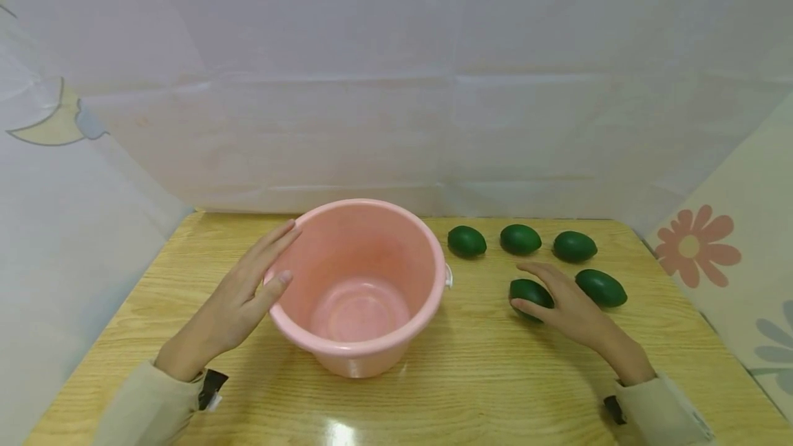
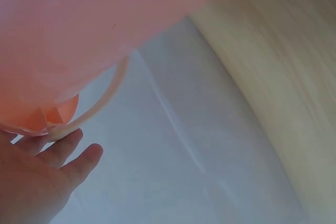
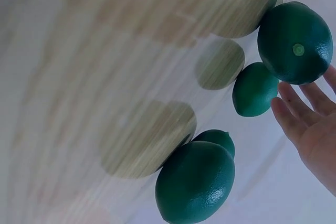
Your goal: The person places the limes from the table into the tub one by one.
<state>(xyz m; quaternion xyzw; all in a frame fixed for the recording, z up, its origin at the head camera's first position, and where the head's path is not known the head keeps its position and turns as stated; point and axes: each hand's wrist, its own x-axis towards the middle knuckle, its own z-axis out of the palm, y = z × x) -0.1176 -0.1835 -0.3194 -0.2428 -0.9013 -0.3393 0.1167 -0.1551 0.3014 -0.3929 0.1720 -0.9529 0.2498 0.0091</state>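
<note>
A pink bucket (image 1: 365, 349) stands on the wooden table. My left hand (image 1: 238, 294) lies along its left rim with fingers extended; in the left wrist view, fingertips (image 2: 92, 153) are near the bucket's pale handle (image 2: 107, 94). My right hand (image 1: 566, 308) is at the nearest green lime-like fruit (image 1: 529, 289), thumb across its near side and fingers spread beyond it. The right wrist view has straight fingers beside a green fruit (image 3: 294, 35) that sits on the table; no thumb shows there. Further such fruits are around: one (image 1: 601, 288) just right of the right hand.
Three green fruits stand in a row at the back: a left one (image 1: 467, 241), a middle one (image 1: 520, 239) and a right one (image 1: 575, 246). A pale sheet (image 1: 396, 136) hangs behind the table (image 1: 483, 391). The bucket's white handle joint (image 1: 449, 275) juts out right.
</note>
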